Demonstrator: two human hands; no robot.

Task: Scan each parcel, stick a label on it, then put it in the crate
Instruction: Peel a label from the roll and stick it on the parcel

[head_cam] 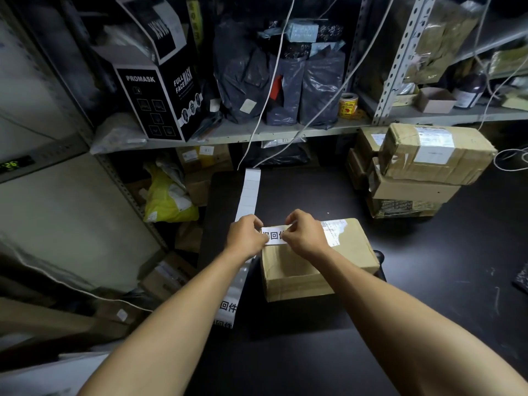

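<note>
1. A long white label strip (249,192), glossy and flat, is laid down the dark matte table (428,281).
2. One label (274,235) is pinched at its left end by the left hand (245,235).
3. Its right end is pinched by the right hand (304,234), above the parcel (314,264), a creased cardboard box.
4. Labelling is judged underway; several stacked parcels (423,170) are left. No crate is seen.
</note>
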